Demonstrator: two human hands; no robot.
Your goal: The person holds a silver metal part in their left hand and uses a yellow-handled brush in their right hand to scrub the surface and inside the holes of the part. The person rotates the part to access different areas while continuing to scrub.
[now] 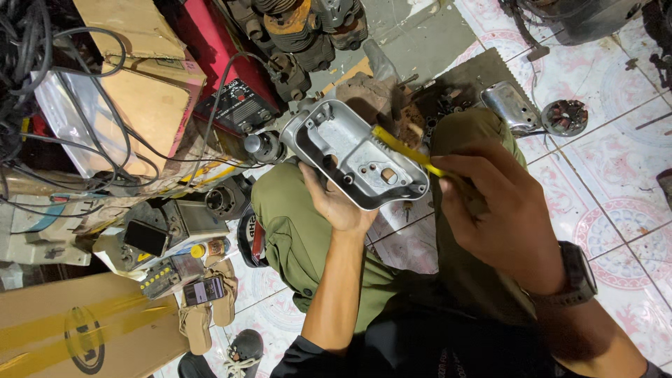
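Head view, looking down over bent knees in olive trousers to a pink-patterned tiled floor. Left hand cups a grey cast metal cover from below, hollow side up, above the knees; its grip is closed round the cover's near edge, thumb over the rim, fingertips hidden underneath. Right hand has its grip shut around a yellow-handled tool; the handle runs from the fist up-left across the cover's open face. The tool's working end cannot be made out against the metal, and whether it touches the cover is unclear. A dark watch sits on the right wrist. On the floor past the knees: a second shiny metal cover, just beside a round wound coil part, and a dark heap of small parts too blurred to identify. Upper left: cardboard boxes, tangled black cables, a red machine with knobs. Finned engine cylinders are cut off by the top edge. Lower left: a phone lying on sandals.
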